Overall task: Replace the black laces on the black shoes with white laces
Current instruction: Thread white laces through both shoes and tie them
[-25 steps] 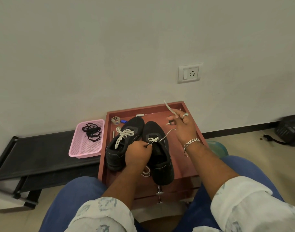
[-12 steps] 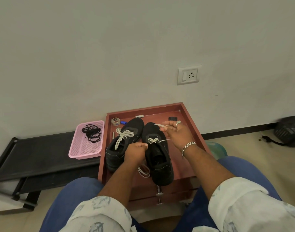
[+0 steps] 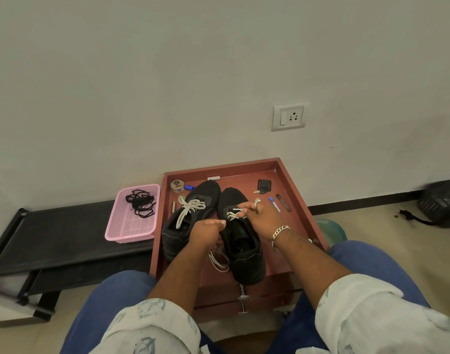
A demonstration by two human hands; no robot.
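Two black shoes stand side by side in a reddish-brown tray (image 3: 293, 190). The left shoe (image 3: 190, 218) carries a white lace crossed through its eyelets. The right shoe (image 3: 244, 249) has a white lace (image 3: 232, 214) crossed once near its toe. My right hand (image 3: 261, 217) pinches one end of that lace over the shoe's front. My left hand (image 3: 206, 232) is curled at the shoe's left edge, gripping the lace's other part, whose slack (image 3: 218, 260) loops between the shoes. The black laces (image 3: 140, 203) lie bundled in a pink basket (image 3: 131, 226).
Small items lie in the tray's back: a tape roll (image 3: 177, 186), a black key fob (image 3: 264, 186), a pen (image 3: 274, 204). A low black rack (image 3: 52, 238) stands to the left under the basket. A wall socket (image 3: 290, 116) is above. My knees in blue trousers frame the tray.
My right hand has come down and left from a raised pull above the tray's back corner to the right shoe's front, bringing the lace end with it. My left hand has barely moved.
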